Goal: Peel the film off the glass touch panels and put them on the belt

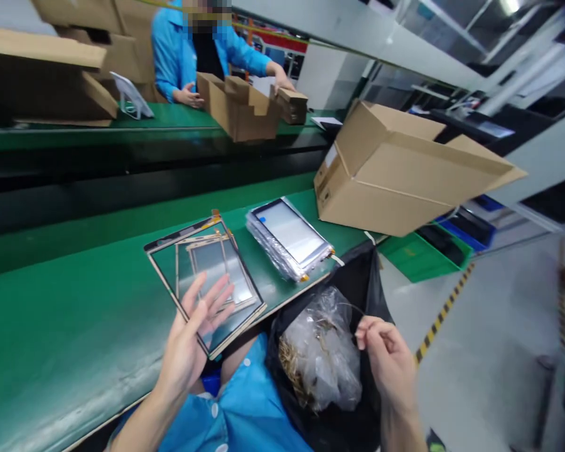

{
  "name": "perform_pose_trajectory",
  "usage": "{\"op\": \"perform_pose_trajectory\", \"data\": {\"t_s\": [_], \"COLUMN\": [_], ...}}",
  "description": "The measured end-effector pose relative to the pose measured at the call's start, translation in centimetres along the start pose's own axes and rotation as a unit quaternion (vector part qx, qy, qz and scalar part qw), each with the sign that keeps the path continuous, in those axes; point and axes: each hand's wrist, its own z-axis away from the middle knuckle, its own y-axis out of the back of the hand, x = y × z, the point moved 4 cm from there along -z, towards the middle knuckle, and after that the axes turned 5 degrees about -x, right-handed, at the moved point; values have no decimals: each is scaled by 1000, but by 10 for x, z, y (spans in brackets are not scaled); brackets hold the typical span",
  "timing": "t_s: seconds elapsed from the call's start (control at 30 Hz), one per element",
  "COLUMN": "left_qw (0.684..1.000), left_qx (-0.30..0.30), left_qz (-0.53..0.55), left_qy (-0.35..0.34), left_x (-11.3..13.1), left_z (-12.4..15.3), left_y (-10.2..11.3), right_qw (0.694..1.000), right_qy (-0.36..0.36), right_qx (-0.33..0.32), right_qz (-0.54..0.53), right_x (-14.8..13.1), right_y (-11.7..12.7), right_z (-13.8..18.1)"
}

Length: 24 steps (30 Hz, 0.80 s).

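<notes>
At the workbench (89, 320), the left hand (187, 339) gripped an unwrapped touchscreen panel (216, 260); wrapped panels (289, 235) waited; the right hand (386, 348) pinched perhaps a strand (354, 308).

Passage is open over the worktop (75, 307) on the far side of my left hand (191, 336). The framed panel (216, 260) at that hand obstructs reach ahead. A narrow gap separates it from the panel stack (289, 235). Beyond the stack, the cardboard box (400, 169) bars the right. Film (322, 355) fills much of the black bag (379, 285) beside my right hand (383, 348).
</notes>
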Motion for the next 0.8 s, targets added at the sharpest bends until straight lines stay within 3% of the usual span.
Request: {"op": "perform_pose_trajectory", "data": {"t_s": [0.03,0.1,0.2,0.3,0.4,0.5,0.67,0.8], "left_qw": [1000,1000,999,999,998,998,998,998], "left_qx": [0,0,-1,-2,2,-3,-20,-27], "left_qz": [-6,-16,-26,-27,-20,-5,15,29], "left_qy": [7,18,32,45,52,55,57,47], "left_x": [-2,-5,-9,-11,-11,-11,-11,-4], "left_z": [-1,-2,-2,0,3,7,16,23], "left_y": [-1,-4,-10,-11,-8,-4,0,4], "right_qw": [997,989,986,984,984,990,979,970], "right_qy": [-30,-66,-99,-105,-75,-27,47,113], "right_qx": [64,130,106,57,27,-22,-196,-217], "right_qz": [9,37,86,134,160,139,16,7], "right_x": [23,67,113,125,107,70,-6,-39], "right_y": [18,38,32,10,-15,-52,-123,-139], "right_z": [-1,-1,0,-1,-5,-4,11,16]}}
